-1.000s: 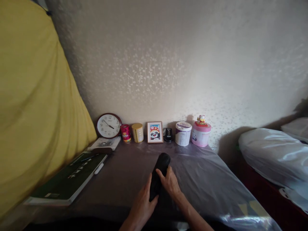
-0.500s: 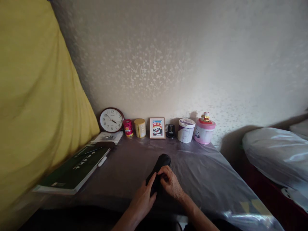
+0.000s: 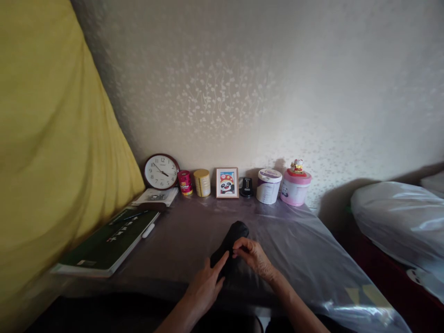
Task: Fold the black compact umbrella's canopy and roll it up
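- Bundle point(image 3: 227, 245), black, elongated, in front of the panda picture frame point(image 3: 227, 183), gripped by the left hand point(image 3: 204, 284).
- Right hand point(image 3: 255, 260): pinched narrow beside it, contents unclear.
- Round clock point(image 3: 161, 171), left of the frame: numerals legible, brand blurred.

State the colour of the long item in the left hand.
The long item is black, best seen in the head view.

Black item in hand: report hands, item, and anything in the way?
Left hand grips near end of black item. Right hand pinched at its right edge, contact unclear. Item slants away, rightward. Nothing blocking; picture frame stands behind.
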The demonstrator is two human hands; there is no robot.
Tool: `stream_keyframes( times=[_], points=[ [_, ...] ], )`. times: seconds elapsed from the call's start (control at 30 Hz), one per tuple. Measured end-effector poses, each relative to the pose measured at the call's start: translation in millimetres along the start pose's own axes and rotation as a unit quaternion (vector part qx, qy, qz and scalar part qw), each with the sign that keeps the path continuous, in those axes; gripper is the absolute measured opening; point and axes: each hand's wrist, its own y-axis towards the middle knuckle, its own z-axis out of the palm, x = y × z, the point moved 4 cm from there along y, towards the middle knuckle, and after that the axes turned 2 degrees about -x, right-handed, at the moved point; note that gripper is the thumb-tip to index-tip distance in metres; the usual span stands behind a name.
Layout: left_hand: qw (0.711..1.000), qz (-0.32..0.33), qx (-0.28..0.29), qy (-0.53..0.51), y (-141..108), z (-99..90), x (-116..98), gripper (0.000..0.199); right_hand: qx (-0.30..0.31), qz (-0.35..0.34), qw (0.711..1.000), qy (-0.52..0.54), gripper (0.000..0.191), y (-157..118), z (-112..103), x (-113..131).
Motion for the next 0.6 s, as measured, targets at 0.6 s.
stream_keyframes(
  times=[0.6],
  points=[
    [0.995,-0.001,0.003,0.101,-3,4.3,0,0.059,0.056,-0.028,0.948,-0.311,0.011,32,30,-5]
  ],
)
